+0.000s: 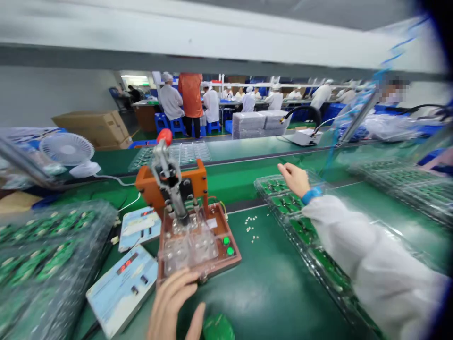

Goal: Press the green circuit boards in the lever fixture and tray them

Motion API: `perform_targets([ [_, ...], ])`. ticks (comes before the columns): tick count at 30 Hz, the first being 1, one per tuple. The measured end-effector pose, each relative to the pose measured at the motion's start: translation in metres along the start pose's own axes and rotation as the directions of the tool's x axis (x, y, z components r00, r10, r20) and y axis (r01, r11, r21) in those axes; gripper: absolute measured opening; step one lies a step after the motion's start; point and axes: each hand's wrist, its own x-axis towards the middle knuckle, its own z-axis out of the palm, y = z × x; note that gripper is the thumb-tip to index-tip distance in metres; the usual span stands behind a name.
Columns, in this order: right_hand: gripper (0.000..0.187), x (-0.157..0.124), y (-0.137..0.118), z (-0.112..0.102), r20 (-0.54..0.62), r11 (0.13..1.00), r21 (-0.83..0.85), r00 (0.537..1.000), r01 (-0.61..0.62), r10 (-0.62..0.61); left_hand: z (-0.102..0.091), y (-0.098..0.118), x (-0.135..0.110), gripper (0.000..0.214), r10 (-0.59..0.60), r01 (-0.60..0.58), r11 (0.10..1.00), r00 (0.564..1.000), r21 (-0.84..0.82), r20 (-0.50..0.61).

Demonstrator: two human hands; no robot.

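My left hand (173, 304) rests with fingers spread against the front edge of an orange test fixture (198, 236) that has a clear plastic nest, a lever press with a red knob (164, 137) and two green buttons (228, 245). A round green circuit board (217, 327) lies on the mat just right of that hand. My right hand (293, 179), in a white sleeve with a blue wrist strap, reaches out over a clear tray of green circuit boards (283, 203); whether it grips anything is hidden.
Two white digital meters (122, 290) (136, 226) sit left of the fixture. Bagged trays of boards (42, 250) fill the left. A small white fan (69, 151) stands behind. More trays (406, 184) lie right. Tiny white parts (251, 226) dot the mat. People work in the background.
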Motion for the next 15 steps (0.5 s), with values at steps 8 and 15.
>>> perform_targets([
  [8,0.038,-0.177,-0.101,-0.028,0.442,0.672,0.487,0.507,0.557,-0.740,-0.015,0.019,0.009,0.009,-0.046,0.089,0.981,0.970,-0.171,0.241],
  [15,0.042,-0.251,-0.119,0.002,0.528,0.615,0.743,0.333,0.265,-0.781,-0.012,0.019,-0.019,0.005,-0.059,0.143,0.979,0.886,-0.149,0.459],
])
